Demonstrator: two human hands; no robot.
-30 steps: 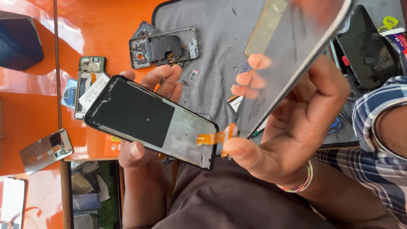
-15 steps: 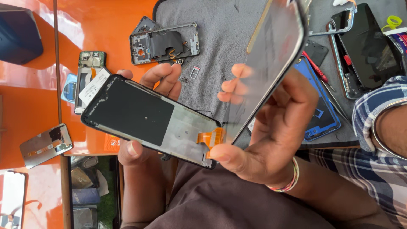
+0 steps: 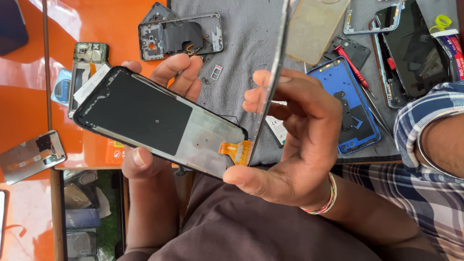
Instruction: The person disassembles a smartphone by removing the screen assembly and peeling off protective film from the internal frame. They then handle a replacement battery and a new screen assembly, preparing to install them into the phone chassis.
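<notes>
- Center frame, the left hand [image 3: 154, 121] holds a phone display panel [image 3: 159, 121] back side up, fingers poking out above its upper edge and the thumb pressing its lower edge.
- At the panel's right end sits an orange flex cable [image 3: 237, 151], right next to the thumb of the right hand [image 3: 295, 145].
- That right hand is wrapped around a thin glass sheet [image 3: 270, 72] seen almost edge-on, running from the top of the frame down to the flex cable; fingertips on one side, thumb at the bottom.
- Behind the hands there's a grey mat [image 3: 246, 43] on the orange counter [image 3: 29, 96].
- Upper left of the mat: a bare phone frame [image 3: 181, 36] with its insides showing.
- Right of center: a blue phone back cover [image 3: 345, 106], and just beside it a red-handled screwdriver [image 3: 350, 65].
- Far left on the counter lies a small silvery phone part [image 3: 31, 155], well apart from the hands.
</notes>
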